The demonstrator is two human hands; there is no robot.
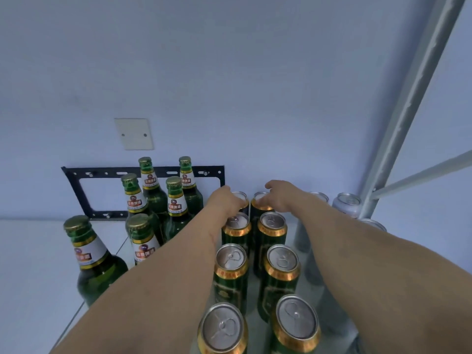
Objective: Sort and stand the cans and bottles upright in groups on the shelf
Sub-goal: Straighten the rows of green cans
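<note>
Bottles (176, 208): green glass, gold caps, white neck labels with red band and gold trim. Green cans (278, 274): dark green bodies, gold-orange rim bands, silver tops. Silver cans (347, 204) at right: pale silver-white all over. Wall (229, 72): pale bluish-white. Wall plate (134, 134): cream. Bracket (76, 185): black. Shelf post (413, 98): light grey.

Ahead of you rises a plain pale wall (229, 72), carrying a blank cover plate (134, 134) with two screws (slightly tilted). Below it sits a black metal bracket (74, 186), bolted on. To your right stands a grey metal upright (419, 88).
</note>
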